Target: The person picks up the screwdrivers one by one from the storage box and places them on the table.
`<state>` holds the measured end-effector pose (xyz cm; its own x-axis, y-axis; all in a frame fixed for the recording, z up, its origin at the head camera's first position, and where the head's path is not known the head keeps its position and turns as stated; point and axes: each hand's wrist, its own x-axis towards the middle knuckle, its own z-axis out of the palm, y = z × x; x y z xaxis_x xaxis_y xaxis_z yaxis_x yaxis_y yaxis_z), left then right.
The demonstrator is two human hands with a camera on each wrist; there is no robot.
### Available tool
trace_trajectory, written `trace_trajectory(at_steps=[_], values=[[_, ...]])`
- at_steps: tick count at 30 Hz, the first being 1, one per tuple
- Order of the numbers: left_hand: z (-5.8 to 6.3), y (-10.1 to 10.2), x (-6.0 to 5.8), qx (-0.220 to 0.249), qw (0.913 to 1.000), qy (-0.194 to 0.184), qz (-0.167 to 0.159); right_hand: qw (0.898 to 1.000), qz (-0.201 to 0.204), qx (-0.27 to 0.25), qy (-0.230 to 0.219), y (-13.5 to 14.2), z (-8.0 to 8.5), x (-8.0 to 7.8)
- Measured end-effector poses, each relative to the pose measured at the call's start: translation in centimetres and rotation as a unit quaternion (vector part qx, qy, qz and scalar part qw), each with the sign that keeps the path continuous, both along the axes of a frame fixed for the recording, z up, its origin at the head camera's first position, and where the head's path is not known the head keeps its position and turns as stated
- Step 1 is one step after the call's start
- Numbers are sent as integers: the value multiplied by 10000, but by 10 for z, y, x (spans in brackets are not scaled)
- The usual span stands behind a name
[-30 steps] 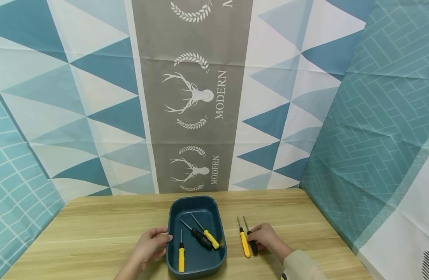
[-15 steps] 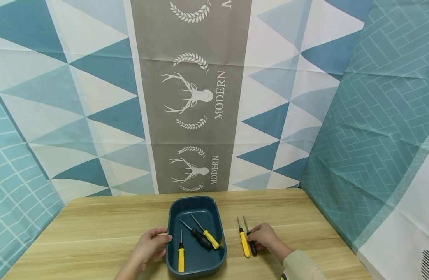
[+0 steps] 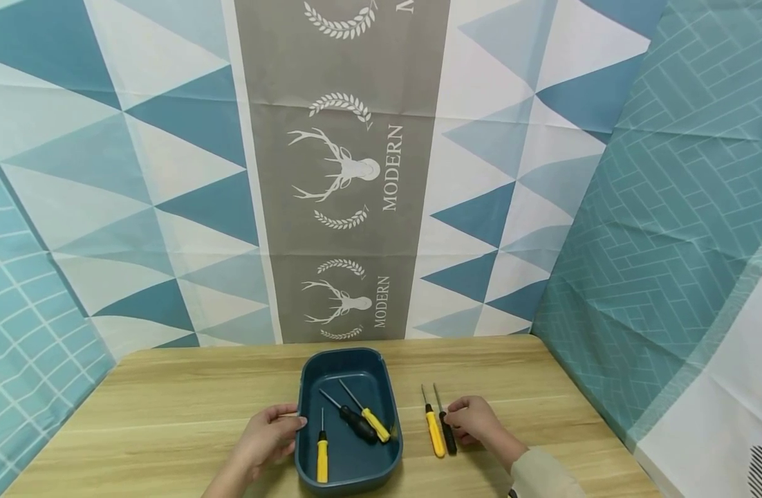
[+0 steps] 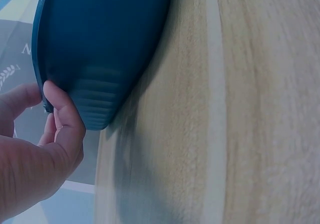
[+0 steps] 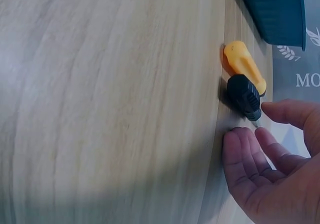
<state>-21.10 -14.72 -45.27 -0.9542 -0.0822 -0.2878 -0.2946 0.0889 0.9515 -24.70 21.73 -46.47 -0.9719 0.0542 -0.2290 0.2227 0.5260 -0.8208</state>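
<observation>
Head view bright; wrist views dimmer, soft shadows on table (image 4: 265,134).

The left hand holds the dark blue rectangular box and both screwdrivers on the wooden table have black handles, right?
No, one handle isn't black. On the wooden table, the head view shows a black-handled screwdriver beside a yellow-handled screwdriver. The left hand does hold the dark blue box.

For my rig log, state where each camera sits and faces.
Head: worn on the head, facing forward and down over the wood-grain table and dark-blue rectangular tray; left hand, right hand and forearms show.
Left wrist: worn there, facing the tray's outer wall; the left hand's fingers show at its rim.
Right wrist: worn there, facing the table, yellow-handled screwdriver and black-handled screwdriver; right hand shows.
Shared: head and right wrist both show those two screwdrivers.
</observation>
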Motion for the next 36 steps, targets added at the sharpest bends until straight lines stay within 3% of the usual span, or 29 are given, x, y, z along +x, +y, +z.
trace_trajectory(at_steps=[12,36], values=[[1,0,0,-11,10000,37,3,9990,-53,-208,384,5,4,1],[1,1,0,-52,10000,-32,29,9899,564,-521,1192,6,26,4]])
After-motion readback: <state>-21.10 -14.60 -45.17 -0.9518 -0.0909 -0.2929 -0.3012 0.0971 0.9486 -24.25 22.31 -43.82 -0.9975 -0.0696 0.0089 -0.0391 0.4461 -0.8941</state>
